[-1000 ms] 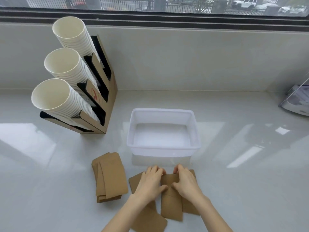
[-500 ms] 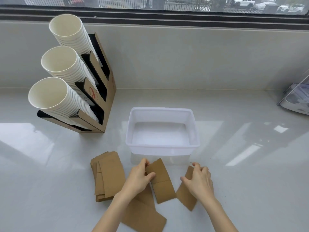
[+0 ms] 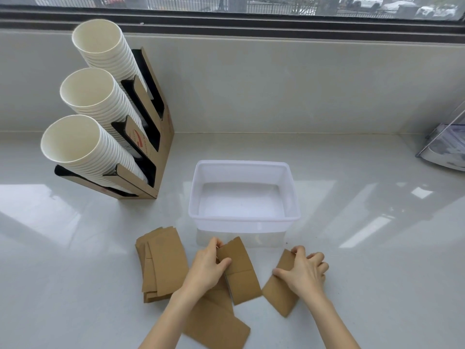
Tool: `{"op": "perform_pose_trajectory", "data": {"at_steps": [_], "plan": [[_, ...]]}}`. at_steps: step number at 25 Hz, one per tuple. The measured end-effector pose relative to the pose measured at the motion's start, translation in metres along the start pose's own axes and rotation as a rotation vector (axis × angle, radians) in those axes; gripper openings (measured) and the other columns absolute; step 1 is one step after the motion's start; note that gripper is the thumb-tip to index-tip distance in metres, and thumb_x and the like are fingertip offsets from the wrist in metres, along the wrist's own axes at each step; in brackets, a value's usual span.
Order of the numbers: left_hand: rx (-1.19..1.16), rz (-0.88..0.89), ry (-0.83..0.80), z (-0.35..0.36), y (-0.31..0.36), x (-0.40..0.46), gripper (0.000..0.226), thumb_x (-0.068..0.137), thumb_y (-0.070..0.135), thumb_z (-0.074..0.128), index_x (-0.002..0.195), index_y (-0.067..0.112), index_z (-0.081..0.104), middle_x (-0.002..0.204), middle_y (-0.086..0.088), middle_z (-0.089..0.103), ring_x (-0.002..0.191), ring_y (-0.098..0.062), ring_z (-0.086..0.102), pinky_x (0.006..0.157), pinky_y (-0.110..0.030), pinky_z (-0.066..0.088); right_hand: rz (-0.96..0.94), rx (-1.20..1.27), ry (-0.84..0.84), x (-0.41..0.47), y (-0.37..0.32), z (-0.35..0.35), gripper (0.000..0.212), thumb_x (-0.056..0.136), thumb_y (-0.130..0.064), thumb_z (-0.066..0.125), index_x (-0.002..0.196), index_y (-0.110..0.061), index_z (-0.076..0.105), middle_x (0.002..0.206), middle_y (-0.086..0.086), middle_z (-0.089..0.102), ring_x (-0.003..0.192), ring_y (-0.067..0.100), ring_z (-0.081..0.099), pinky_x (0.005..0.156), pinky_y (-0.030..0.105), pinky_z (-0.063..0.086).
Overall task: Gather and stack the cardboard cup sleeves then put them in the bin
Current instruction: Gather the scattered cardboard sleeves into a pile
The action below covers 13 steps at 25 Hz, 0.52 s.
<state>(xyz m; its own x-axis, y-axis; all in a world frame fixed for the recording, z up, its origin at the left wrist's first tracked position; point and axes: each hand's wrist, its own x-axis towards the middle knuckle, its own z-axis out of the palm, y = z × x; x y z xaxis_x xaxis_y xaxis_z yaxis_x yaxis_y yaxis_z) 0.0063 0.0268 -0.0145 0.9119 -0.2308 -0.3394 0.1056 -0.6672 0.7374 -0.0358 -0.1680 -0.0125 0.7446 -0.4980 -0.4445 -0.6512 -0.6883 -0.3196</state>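
A white translucent bin (image 3: pixel 243 224) stands empty in the middle of the counter. Left of it lies a stack of brown cardboard sleeves (image 3: pixel 163 263). My left hand (image 3: pixel 208 267) pinches the left edge of one flat sleeve (image 3: pixel 242 273) just in front of the bin. My right hand (image 3: pixel 303 269) presses on and grips another sleeve (image 3: pixel 280 293) to the right. A further sleeve (image 3: pixel 216 323) lies flat near my left forearm, partly under it.
A cardboard dispenser (image 3: pixel 153 137) with three tilted stacks of white paper cups (image 3: pixel 83 144) stands at the back left. A clear holder (image 3: pixel 445 149) sits at the far right edge. A wall and window ledge run behind the counter.
My hands have parted: the left drew one sleeve leftward, the right slid another sleeve to the right. Since half a second ago both have barely moved.
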Motion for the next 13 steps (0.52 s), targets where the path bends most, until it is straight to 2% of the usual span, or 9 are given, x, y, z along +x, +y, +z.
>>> {"op": "perform_pose_trajectory", "data": {"at_steps": [3,5,6,9,11,13], "plan": [[0.020,-0.010,-0.012,0.000,-0.001,-0.001,0.018,0.086,0.022,0.054,0.097,0.020,0.041,0.101,-0.011,0.061,0.090,-0.026,0.058,0.081,-0.039,0.050,-0.063,0.292,0.003,0.002,0.002,-0.003,0.041,0.077,-0.012,0.065,0.113,-0.011,0.046,0.120,0.016,0.032,0.099,0.031,0.043,0.087,0.033,0.039],[0.028,-0.005,-0.011,0.000,-0.001,-0.002,0.019,0.086,0.022,0.053,0.102,0.018,0.041,0.103,-0.007,0.057,0.090,-0.025,0.056,0.080,-0.039,0.049,-0.101,0.432,0.016,0.003,0.003,-0.007,0.034,0.080,-0.003,0.058,0.111,-0.011,0.050,0.111,0.012,0.038,0.080,0.020,0.047,0.075,0.027,0.038],[0.028,0.001,-0.008,-0.001,0.000,-0.002,0.021,0.087,0.021,0.051,0.106,0.016,0.043,0.105,-0.005,0.055,0.090,-0.023,0.055,0.080,-0.037,0.048,-0.115,0.502,0.020,0.004,0.003,-0.009,0.033,0.080,-0.001,0.057,0.111,-0.011,0.051,0.107,0.010,0.043,0.078,0.019,0.047,0.072,0.026,0.037],[-0.018,0.019,0.013,-0.006,0.005,-0.005,0.016,0.090,0.019,0.047,0.106,0.016,0.045,0.115,-0.006,0.053,0.084,-0.018,0.055,0.075,-0.027,0.045,-0.170,0.770,0.006,0.001,-0.003,-0.021,0.026,0.083,-0.001,0.056,0.103,-0.018,0.057,0.089,0.001,0.058,0.082,0.021,0.056,0.068,0.026,0.041],[-0.075,0.026,0.032,-0.010,0.009,-0.007,0.008,0.092,0.018,0.043,0.099,0.021,0.044,0.113,-0.004,0.054,0.070,-0.014,0.058,0.064,-0.018,0.045,-0.246,0.835,0.019,-0.004,-0.009,-0.031,0.026,0.083,-0.003,0.058,0.089,-0.028,0.058,0.083,-0.005,0.061,0.083,0.018,0.059,0.070,0.021,0.043],[-0.123,0.023,0.051,-0.014,0.013,-0.009,0.007,0.092,0.017,0.041,0.098,0.021,0.043,0.106,0.000,0.054,0.062,-0.011,0.059,0.059,-0.011,0.042,-0.317,0.869,0.019,-0.011,-0.017,-0.040,0.026,0.083,-0.005,0.060,0.083,-0.031,0.058,0.083,-0.005,0.064,0.084,0.014,0.061,0.074,0.020,0.045]]}}
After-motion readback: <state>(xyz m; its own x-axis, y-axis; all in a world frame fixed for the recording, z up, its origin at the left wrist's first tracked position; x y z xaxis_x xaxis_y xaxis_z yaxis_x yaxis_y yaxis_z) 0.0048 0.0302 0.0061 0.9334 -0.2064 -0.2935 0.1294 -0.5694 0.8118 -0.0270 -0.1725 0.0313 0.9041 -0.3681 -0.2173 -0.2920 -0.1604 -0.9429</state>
